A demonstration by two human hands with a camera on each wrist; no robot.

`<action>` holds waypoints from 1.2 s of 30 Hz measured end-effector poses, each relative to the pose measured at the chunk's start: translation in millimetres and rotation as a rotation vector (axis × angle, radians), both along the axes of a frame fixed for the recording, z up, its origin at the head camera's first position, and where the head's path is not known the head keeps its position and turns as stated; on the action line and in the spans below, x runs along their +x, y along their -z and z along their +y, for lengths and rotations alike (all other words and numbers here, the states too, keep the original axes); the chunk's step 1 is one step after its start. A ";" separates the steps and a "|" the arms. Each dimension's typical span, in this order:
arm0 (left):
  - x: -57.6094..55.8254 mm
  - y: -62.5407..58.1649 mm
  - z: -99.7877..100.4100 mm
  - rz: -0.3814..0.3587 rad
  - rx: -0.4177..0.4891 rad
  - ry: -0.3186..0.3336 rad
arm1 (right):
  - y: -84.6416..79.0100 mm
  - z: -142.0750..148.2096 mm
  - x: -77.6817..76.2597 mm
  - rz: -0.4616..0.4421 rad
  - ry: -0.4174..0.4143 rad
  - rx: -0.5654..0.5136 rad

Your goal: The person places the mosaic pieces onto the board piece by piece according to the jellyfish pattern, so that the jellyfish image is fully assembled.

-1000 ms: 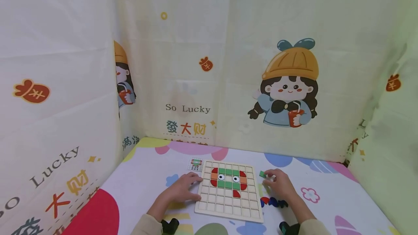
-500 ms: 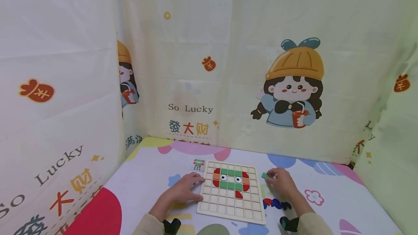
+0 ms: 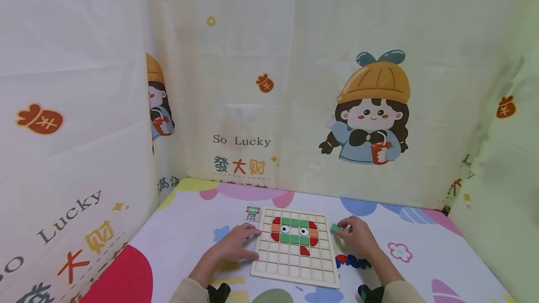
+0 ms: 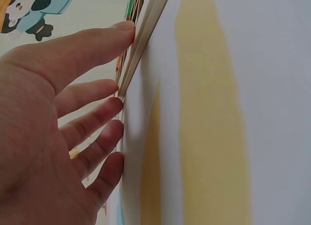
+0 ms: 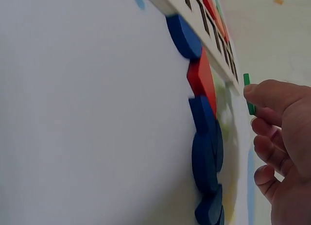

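A wooden grid board [image 3: 282, 265] lies on the table, with red, green and orange pieces and two eye pieces set in its upper cells. One red quarter-round piece [image 3: 305, 250] sits in a cell below them. My left hand [image 3: 236, 243] touches the board's left edge with fingers and thumb spread, as the left wrist view also shows. Just off the board's right edge, my right hand [image 3: 359, 235] pinches a small green square tile [image 5: 249, 95] between thumb and forefinger. The other fingers are loosely curled.
Blue pieces [image 5: 204, 162] and a red piece [image 5: 201, 79] lie in a row by the board's right edge. A small picture card [image 3: 251, 212] with a coloured figure lies beyond the board's upper left corner. Printed cloth walls [image 3: 303, 172] stand behind and at both sides.
My right hand has shifted slightly left with the green tile, which now sits closer to the board's right edge. The left hand stays at the board, and the head view sways slightly.
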State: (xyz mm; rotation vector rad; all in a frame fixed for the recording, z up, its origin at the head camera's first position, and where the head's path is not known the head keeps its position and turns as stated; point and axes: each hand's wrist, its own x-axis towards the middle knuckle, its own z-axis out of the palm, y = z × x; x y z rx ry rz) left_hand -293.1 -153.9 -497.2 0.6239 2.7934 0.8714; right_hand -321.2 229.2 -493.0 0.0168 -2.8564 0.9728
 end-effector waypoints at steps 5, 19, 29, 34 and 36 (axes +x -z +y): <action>2.1 -1.5 0.1 -0.004 0.009 -0.002 | -2.4 -16.0 7.7 0.050 -0.051 -0.002; 3.4 -1.1 -1.5 0.008 0.021 0.011 | -5.6 -57.1 25.2 0.100 -0.305 -0.030; 3.5 -2.7 -0.7 0.012 0.025 0.007 | -5.6 -76.7 29.8 0.079 -0.416 -0.022; 3.1 -2.1 -0.8 0.006 0.022 0.002 | -2.0 -82.5 30.0 0.053 -0.441 0.008; 2.2 -1.5 -0.7 0.009 0.019 0.005 | -1.3 -84.5 30.3 0.037 -0.441 0.013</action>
